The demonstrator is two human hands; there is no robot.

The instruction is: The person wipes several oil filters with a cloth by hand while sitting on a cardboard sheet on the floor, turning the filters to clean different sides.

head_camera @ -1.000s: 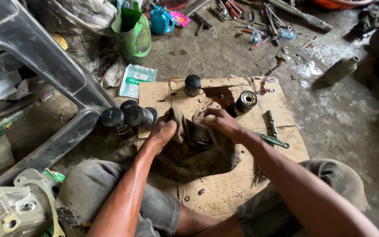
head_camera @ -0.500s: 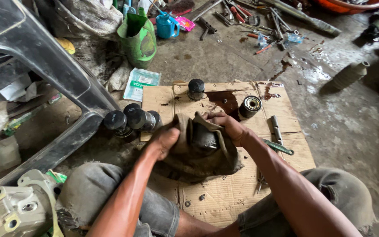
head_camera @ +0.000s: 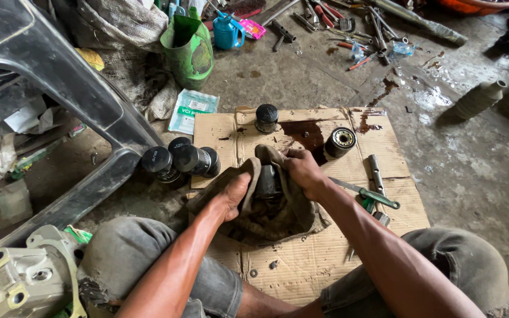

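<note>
I sit on the floor over a stained sheet of cardboard (head_camera: 301, 259). My left hand (head_camera: 234, 194) and my right hand (head_camera: 303, 171) both grip a dirty brown rag (head_camera: 278, 215) wrapped around a dark cylindrical oil filter (head_camera: 267, 181), which peeks out between my hands. One black filter (head_camera: 265, 118) stands upright at the cardboard's far edge. Another filter (head_camera: 340, 142) lies on its side to the right, open end showing. Three more black filters (head_camera: 181, 160) lie clustered left of the cardboard.
A green-handled screwdriver (head_camera: 367, 192) and a metal socket bar (head_camera: 376, 172) lie right of my hands. A dark plastic chair (head_camera: 60, 88) stands at left, a metal engine part (head_camera: 25, 282) at bottom left. A green bag (head_camera: 191, 44), blue can (head_camera: 227, 32) and scattered tools lie beyond.
My hands have turned and bunched the rag tighter around the filter, and my left hand has moved further onto the cloth. The camera view shifted slightly.
</note>
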